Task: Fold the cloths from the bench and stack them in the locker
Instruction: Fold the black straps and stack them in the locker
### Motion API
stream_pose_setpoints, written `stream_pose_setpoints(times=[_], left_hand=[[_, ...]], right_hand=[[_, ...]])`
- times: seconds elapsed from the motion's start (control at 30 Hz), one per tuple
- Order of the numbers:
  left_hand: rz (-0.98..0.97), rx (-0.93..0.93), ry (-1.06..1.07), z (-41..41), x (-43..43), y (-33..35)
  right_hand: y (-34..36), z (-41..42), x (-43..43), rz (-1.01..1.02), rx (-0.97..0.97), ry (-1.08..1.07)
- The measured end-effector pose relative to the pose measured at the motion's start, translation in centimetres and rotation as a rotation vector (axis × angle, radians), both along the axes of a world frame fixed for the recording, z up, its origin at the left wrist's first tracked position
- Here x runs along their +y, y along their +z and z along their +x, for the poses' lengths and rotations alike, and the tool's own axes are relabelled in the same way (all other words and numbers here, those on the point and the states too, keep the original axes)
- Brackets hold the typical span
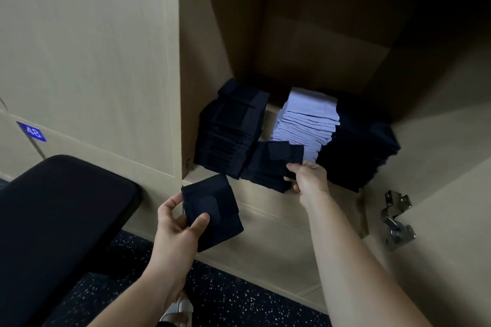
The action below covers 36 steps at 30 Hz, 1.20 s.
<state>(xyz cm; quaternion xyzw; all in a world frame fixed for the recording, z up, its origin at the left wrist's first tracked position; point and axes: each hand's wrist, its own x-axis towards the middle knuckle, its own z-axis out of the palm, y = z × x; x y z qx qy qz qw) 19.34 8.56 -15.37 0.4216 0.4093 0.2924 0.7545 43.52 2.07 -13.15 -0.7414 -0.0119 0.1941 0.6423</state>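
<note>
Reading "48": tag point(32, 131) left of locker point(207, 34)

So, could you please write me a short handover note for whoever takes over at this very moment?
Left hand holds a folded dark cloth in front of the locker, not yet stacked.
Right hand grips a second dark cloth on the low front stack.
Done: left dark stack, pale blue stack and right dark stack stand inside.
Left: set down both cloths; the bench shows no cloths in its visible part.

Left hand point(178, 223) pinches navy cloth point(215, 210); right hand point(309, 176) grips 2nd cloth point(276, 156), seemingly on stack point(264, 182).
</note>
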Motion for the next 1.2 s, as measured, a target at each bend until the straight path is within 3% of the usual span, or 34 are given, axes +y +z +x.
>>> stream_pose_setpoints(times=[0.17, 0.33, 0.43, 0.73, 0.97, 1.2], left_hand=[[-0.008, -0.006, -0.01, 0.3, 0.1, -0.2], [-0.009, -0.025, -0.046, 0.0, 0.0, 0.1], [-0.004, -0.034, -0.055, -0.4, -0.1, 0.5], [-0.037, -0.071, -0.005, -1.5, -1.5, 3.8], [-0.095, -0.087, 0.017, -2.1, -4.1, 6.7], [0.059, -0.051, -0.055, -3.7, -5.1, 7.8]], right_hand=[[-1.1, 0.1, 0.7, -0.049, -0.046, -0.01], [-2.0, 0.5, 0.4, -0.457, -0.313, 0.059], [-1.8, 0.2, 0.1, -0.537, -0.355, 0.086], [2.0, -5.0, -3.7, -0.34, -0.329, 0.089], [3.5, -14.4, -7.5, -0.185, 0.028, 0.636], [4.7, -15.5, -8.6, -0.045, 0.003, 0.396]])
